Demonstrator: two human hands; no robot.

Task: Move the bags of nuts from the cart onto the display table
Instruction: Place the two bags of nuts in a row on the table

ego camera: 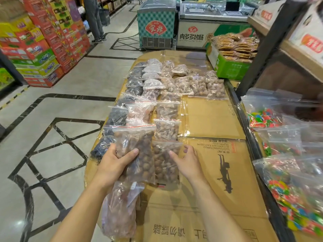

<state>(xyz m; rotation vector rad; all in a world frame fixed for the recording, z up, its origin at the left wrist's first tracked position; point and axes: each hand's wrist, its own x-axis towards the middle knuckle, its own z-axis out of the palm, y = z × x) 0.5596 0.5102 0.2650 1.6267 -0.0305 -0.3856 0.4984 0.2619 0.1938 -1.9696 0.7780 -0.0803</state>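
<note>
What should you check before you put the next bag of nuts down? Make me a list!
1. Left hand grips the held bags firmly: ok, thumb curled over them.
2. Lowest held bag secure: cannot tell, it sags below the hand.
3. Right hand free: ok, open, only touching the laid bag.
4. Bare cardboard for the next bag: ok, beside the rows.
5. Held bags sealed: cannot tell.

Nut bags (167,109) in rows on table (213,119); candy bags (286,172) right.
</note>
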